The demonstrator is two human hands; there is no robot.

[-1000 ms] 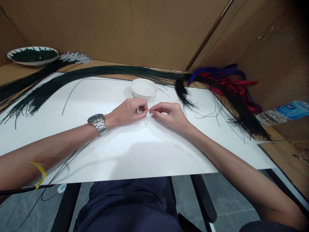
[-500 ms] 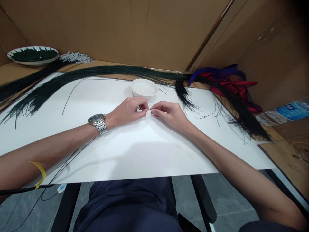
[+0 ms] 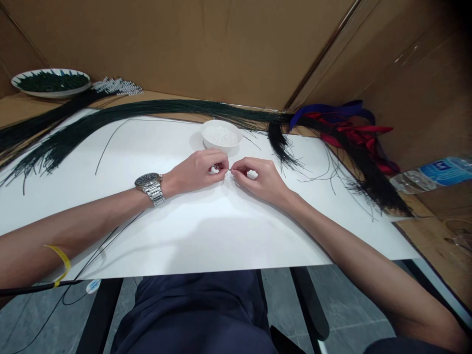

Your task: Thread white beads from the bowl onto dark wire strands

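Over the white board (image 3: 221, 241), my left hand (image 3: 204, 169) and my right hand (image 3: 263, 181) meet fingertip to fingertip. Both are closed in a pinch on a short dark cord (image 3: 229, 170), of which only a bit shows between them. Some tiny item may sit at the fingertips; it is too small to make out. Right behind my left hand stands a small white bowl (image 3: 206, 135) with small, clear-white pieces in it. A metal watch (image 3: 150, 187) is on my left wrist.
A long bundle of dark green cords (image 3: 165, 107) runs along the back. At the back left is a plate (image 3: 79, 91) of dark green pieces, beside white-tipped black strands (image 3: 118, 86). Red ribbon (image 3: 359, 133) and a plastic bottle (image 3: 442, 172) are at the right.
My hands have drawn slightly closer together, and less of the cord shows between the fingertips. The right fingertips have dipped a little. Everything else stays where it was.
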